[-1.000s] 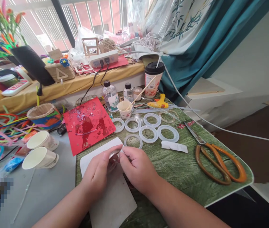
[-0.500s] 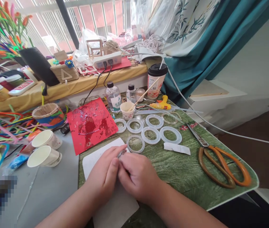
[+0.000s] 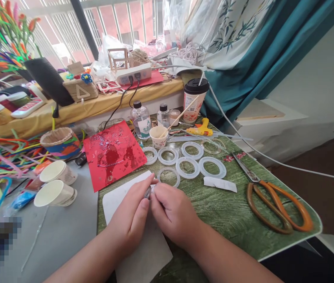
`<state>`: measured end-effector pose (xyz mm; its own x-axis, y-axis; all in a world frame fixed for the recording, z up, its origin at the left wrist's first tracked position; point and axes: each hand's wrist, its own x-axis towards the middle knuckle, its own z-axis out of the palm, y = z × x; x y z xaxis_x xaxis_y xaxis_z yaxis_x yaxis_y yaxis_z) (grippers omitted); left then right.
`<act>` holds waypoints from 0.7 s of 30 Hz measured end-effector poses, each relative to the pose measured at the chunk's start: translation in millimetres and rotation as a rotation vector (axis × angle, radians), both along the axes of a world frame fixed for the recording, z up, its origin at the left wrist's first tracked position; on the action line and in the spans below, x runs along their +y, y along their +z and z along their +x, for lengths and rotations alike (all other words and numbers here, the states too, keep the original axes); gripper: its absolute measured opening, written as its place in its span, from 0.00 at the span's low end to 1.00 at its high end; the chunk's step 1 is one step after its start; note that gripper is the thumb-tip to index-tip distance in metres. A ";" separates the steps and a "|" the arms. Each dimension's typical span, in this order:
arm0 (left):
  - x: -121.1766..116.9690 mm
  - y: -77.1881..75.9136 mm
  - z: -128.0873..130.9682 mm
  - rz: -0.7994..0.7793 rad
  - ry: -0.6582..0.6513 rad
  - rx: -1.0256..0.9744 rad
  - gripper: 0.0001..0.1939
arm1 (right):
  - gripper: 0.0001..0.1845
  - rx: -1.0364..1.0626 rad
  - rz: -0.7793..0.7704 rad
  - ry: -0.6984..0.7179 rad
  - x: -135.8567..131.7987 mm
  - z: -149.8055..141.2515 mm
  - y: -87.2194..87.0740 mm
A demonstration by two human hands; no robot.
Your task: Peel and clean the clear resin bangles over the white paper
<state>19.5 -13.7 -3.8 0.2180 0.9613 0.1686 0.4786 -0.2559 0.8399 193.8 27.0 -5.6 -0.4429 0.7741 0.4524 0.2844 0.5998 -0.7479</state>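
Note:
My left hand (image 3: 131, 208) pinches a small clear, glossy piece (image 3: 147, 192) between thumb and fingers; only its edge shows. Against it, my right hand (image 3: 174, 210) is curled into a fist, and a bit of something white peeks out at its fingertips, too small to name. Both hands are over a white sheet of paper (image 3: 143, 251). Just beyond the fingers lie several translucent silicone ring moulds (image 3: 187, 168). A folded white strip (image 3: 220, 184) rests to the right of my right hand.
Large scissors (image 3: 270, 200) with orange handles lie at the right. A wet red sheet (image 3: 115, 155) is at the left, near two paper cups (image 3: 52, 194). Behind stand a cup with a stick (image 3: 158, 136), clear bottles (image 3: 141, 122), a yellow glue gun (image 3: 200, 127) and a lidded drink cup (image 3: 195, 98).
My right hand has shifted slightly to the right, opening a small gap from my left thumb. More of the clear piece's edge and a white bit now show between the hands.

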 end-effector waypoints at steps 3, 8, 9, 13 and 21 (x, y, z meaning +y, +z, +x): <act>-0.2 -0.2 -0.2 0.003 0.000 -0.036 0.25 | 0.16 0.013 0.053 0.060 -2.0 -0.1 1.4; -0.3 -1.4 0.5 0.038 -0.005 -0.013 0.25 | 0.18 0.043 -0.115 -0.037 0.3 -0.4 0.4; -0.5 -1.7 0.5 0.030 -0.003 -0.018 0.25 | 0.18 0.046 -0.101 -0.008 0.2 -0.4 0.2; -1.0 -1.4 0.2 0.013 0.013 -0.032 0.24 | 0.17 0.061 -0.059 0.039 -1.9 -0.4 -0.1; 2.4 2.0 1.8 0.041 0.004 -0.058 0.25 | 0.17 0.068 -0.106 0.001 -1.8 -1.7 -1.2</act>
